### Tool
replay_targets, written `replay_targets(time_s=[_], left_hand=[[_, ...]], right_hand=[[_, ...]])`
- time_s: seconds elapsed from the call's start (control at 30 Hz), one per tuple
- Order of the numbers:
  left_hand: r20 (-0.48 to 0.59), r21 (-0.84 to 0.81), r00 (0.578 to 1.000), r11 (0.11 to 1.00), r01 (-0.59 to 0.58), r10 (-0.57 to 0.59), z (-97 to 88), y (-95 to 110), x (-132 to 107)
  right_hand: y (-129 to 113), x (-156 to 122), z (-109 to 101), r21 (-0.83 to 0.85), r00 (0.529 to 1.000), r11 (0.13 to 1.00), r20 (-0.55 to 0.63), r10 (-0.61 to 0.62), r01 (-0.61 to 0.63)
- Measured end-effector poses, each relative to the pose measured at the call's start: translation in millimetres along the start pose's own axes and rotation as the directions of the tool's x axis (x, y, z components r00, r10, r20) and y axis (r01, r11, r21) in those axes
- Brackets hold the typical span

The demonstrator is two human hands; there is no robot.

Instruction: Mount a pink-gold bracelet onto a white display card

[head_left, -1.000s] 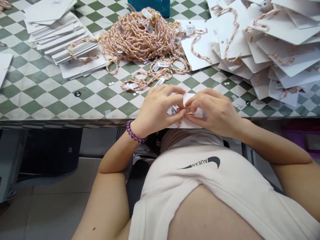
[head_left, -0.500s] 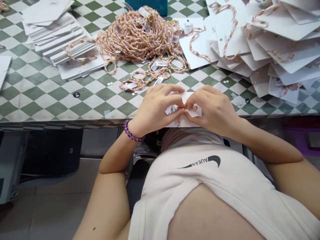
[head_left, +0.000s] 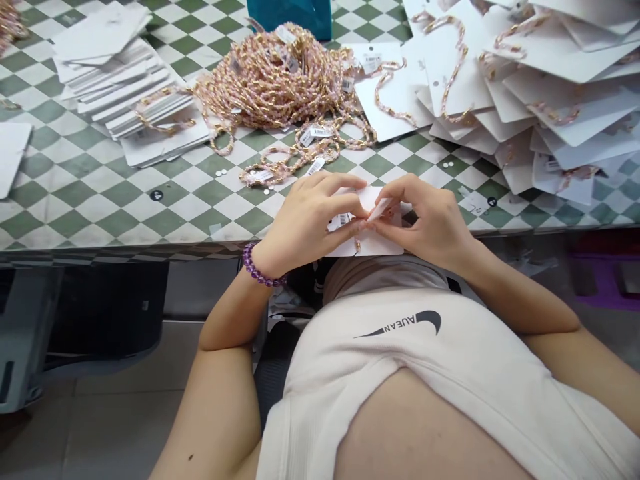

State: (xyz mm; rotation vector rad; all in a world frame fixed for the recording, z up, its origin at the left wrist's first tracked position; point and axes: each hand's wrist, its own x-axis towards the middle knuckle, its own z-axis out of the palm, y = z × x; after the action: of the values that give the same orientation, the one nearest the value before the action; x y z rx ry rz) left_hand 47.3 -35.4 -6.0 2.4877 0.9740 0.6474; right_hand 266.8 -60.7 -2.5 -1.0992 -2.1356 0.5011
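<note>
My left hand [head_left: 307, 223] and my right hand [head_left: 430, 217] meet over a white card [head_left: 373, 245] lying at the near edge of the checked table [head_left: 100, 200]. Both pinch at a small spot on the card where a gold chain end and a barcode tag [head_left: 340, 220] show. My right thumb and forefinger hold a lifted flap or strip of white [head_left: 381, 208]. A purple bead bracelet [head_left: 257, 270] circles my left wrist. Most of the chain under my fingers is hidden.
A heap of pink-and-gold chains with tags [head_left: 280, 80] lies behind my hands. Stacked blank white cards [head_left: 120, 87] sit at the back left. Cards with chains mounted [head_left: 525, 80] are piled at the right. A teal box [head_left: 295, 13] stands at the far edge.
My right fingers have lifted a white flap off the card. The view has shifted slightly, with my hands staying over the card.
</note>
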Motion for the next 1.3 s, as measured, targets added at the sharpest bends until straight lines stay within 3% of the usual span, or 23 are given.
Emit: replay_targets(time_s=[0.2,0.43,0.6,1.0,1.3], left_hand=[[0.002,0.002,1.000,1.000,-0.027,0.027,-2.2,-0.4,0.7],[-0.006,0.022,1.000,1.000,-0.020,0.020,-0.3,1.8,0.7],[0.006,0.014,1.000,1.000,-0.011,0.011,-1.2,2.8,1.2],[-0.010,-0.040,0.999,0.998,-0.041,0.040,0.3,-0.8,2.0],[-0.016,-0.051,0.998,0.997,-0.066,0.065,-1.0,0.1,2.4]], right_hand=[[-7.4,8.8,-2.1,0.029,0.996,0.997,0.056,0.070,-0.072],[4.6,4.5,-3.6,0.182,0.980,0.965,0.108,0.169,-0.187],[3.9,5.9,-1.5,0.087,0.981,0.977,0.038,0.190,-0.192],[-9.0,12.3,-7.8,-0.118,0.970,0.979,0.161,0.182,-0.164],[16.5,40.0,-23.8,0.027,0.885,0.964,0.404,0.231,-0.264]])
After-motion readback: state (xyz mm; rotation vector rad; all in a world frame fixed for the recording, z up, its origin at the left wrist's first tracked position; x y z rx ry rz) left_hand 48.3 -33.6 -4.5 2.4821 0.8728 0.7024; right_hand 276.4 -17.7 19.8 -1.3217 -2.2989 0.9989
